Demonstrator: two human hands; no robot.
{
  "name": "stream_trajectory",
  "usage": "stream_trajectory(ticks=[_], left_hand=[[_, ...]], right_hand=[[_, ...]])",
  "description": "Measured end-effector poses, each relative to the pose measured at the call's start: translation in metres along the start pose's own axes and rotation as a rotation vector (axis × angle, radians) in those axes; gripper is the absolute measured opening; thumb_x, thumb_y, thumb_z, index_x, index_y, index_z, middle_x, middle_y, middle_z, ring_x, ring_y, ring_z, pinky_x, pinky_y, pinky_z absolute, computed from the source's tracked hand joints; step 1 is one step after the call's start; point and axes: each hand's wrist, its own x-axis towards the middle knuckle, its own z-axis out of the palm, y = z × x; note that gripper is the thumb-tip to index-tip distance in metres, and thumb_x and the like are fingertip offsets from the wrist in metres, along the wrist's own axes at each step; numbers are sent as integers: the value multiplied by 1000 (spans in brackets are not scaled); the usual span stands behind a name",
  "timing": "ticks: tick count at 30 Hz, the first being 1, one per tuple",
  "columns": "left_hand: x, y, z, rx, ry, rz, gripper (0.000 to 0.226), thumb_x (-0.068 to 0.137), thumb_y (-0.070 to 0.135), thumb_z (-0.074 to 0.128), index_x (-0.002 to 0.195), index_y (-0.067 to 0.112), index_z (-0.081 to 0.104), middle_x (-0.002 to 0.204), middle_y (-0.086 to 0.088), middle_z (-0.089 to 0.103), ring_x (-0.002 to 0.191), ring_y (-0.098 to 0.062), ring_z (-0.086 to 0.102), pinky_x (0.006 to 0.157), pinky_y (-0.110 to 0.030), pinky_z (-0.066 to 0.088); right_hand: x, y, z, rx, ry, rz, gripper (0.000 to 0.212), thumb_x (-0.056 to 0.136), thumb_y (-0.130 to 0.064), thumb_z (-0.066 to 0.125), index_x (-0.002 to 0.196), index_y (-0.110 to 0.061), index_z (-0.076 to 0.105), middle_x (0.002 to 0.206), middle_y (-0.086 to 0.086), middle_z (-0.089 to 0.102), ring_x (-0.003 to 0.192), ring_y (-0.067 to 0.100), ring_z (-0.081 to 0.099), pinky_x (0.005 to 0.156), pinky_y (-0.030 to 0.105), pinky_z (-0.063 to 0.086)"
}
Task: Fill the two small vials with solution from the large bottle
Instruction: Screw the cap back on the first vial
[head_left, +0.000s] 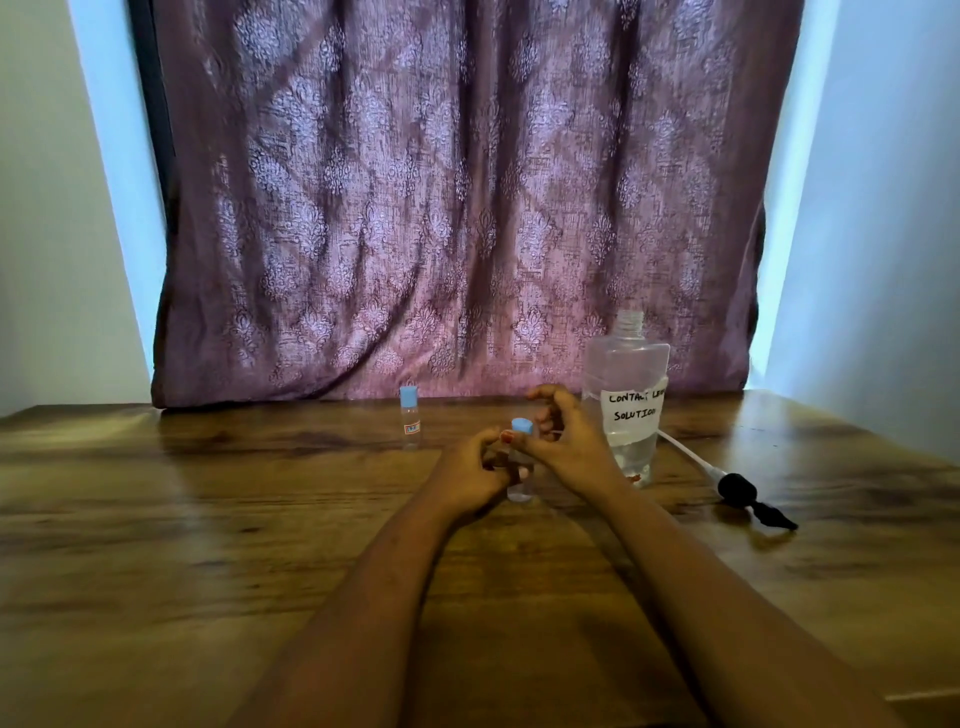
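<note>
A small clear vial (520, 488) with a blue cap (521, 426) stands on the wooden table (208, 519) at the centre. My left hand (470, 473) grips its body. My right hand (563, 444) rests against it at the cap, fingers curled. A second capped vial (409, 423) with a small label stands alone further back on the left. The large clear bottle (626, 400), labelled "contact lens solution", stands uncapped just right of my right hand, with a little liquid at the bottom.
A black pump top with a white tube (737, 486) lies on the table right of the bottle. A purple patterned curtain (457, 208) hangs behind the table's far edge.
</note>
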Motion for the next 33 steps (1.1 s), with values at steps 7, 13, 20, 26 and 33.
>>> stream_trajectory(ticks=[7, 13, 20, 26, 33], left_hand=[[2, -4, -2, 51, 6, 10, 34, 82, 7, 74, 111, 24, 65, 82, 10, 70, 66, 1, 63, 58, -18, 45], [1, -2, -1, 57, 6, -13, 39, 84, 4, 72, 118, 21, 62, 72, 6, 66, 42, 6, 53, 44, -10, 38], [1, 0, -3, 75, 1, -16, 37, 83, 6, 73, 118, 16, 64, 82, 7, 71, 61, 2, 62, 55, -17, 45], [-2, 4, -2, 86, 6, -36, 45, 85, 6, 72, 124, 25, 60, 66, 8, 66, 45, 3, 58, 46, -15, 41], [-5, 7, -2, 143, 21, -10, 34, 84, 4, 72, 108, 27, 64, 75, 12, 69, 55, 8, 60, 52, -10, 43]], right_hand=[[-1, -2, 0, 84, -152, 24, 35, 80, -1, 67, 112, -10, 59, 103, 1, 62, 96, 9, 59, 76, 10, 48], [-1, -3, 0, -23, -23, 15, 34, 79, -20, 71, 108, -14, 54, 91, -1, 51, 76, 4, 51, 64, 5, 44], [-1, 0, 1, 38, -135, 29, 35, 81, -5, 67, 113, -13, 57, 105, 5, 61, 98, 17, 60, 79, 16, 50], [0, -3, 0, -112, -18, 22, 39, 83, -31, 66, 116, -17, 53, 108, 4, 46, 87, 6, 49, 68, 7, 42], [-2, -3, 1, -15, -119, 26, 32, 79, -1, 67, 109, -7, 57, 101, 5, 61, 87, 9, 58, 72, 8, 47]])
